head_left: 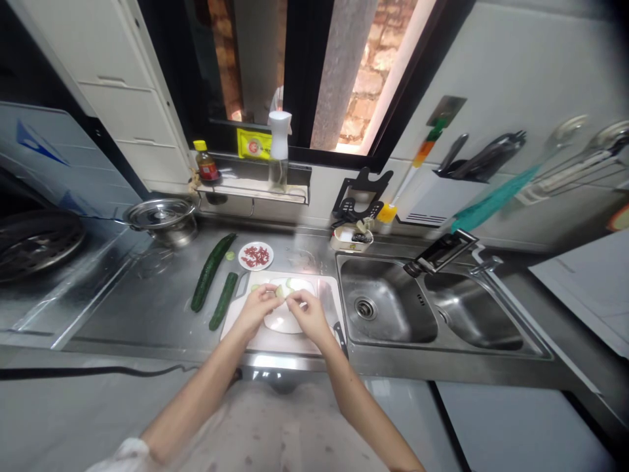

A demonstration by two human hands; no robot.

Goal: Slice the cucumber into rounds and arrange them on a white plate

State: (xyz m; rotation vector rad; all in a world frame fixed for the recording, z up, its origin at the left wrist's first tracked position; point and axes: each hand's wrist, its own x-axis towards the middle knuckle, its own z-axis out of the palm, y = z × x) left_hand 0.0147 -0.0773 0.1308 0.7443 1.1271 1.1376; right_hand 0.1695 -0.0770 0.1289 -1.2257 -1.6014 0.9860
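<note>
Both my hands meet over a white cutting board [314, 341] on the steel counter. My left hand [256, 307] and my right hand [307, 314] are closed, pinching a small pale green vegetable piece [280, 292] between their fingertips. More pale slices [295, 284] lie on the board just beyond the fingers. A white dish [282, 322] sits under my hands. A knife with a black handle [340, 335] lies at the board's right edge.
Two dark cucumbers [212, 270] [223, 300] lie left of the board. A small plate of red bits [256, 255] stands behind it. A double sink [393, 301] with a faucet [439, 252] is to the right. A lidded pot [160, 216] sits back left.
</note>
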